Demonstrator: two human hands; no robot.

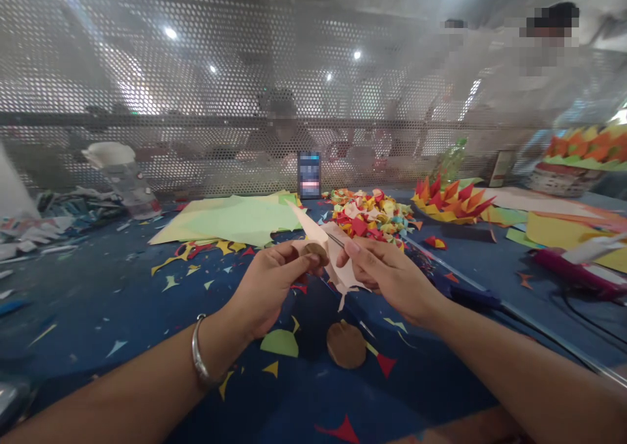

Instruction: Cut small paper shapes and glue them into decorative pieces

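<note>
My left hand [267, 284] is closed, pinching a small brown cardboard disc [316, 253] against a pale cream sheet of paper [309, 221]. In my right hand [386, 274] is a thin metal tool that looks like scissors [336, 239]; its blades lie against the paper beside the disc, and its handles are hidden by my fingers. A ragged strip of the sheet hangs below my right fingers. On the blue table just under my hands lie a second brown disc [346, 344] and a green half-round paper piece [280, 343].
Green paper sheets [220, 219] lie behind my left hand. Beyond my right hand are a heap of colourful paper pieces [369, 215] and a red-orange paper flower [453, 199]. A glue gun [578, 271] rests at right. A phone [309, 175] stands against the perforated metal screen [206, 91].
</note>
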